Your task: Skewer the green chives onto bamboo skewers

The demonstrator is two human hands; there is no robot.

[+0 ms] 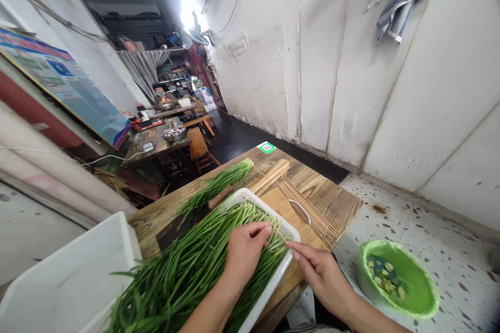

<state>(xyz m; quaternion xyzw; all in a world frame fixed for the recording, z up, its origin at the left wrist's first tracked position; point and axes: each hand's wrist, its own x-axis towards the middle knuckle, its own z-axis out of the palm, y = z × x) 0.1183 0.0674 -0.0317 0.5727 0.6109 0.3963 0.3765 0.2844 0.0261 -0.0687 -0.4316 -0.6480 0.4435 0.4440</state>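
Pinching a thin stick (283,239) in the right hand (322,268) by the edge of a white tub (267,290). Holding the left hand (246,250) near the stick's tip, leaving any grasp unclear, over long greens (187,260) piled in the tub.

A bright lamp (190,13) is glaring left of top centre, a scuffed white wall (261,62) is filling the upper right, and speckled flooring (459,255) is spreading lower right.
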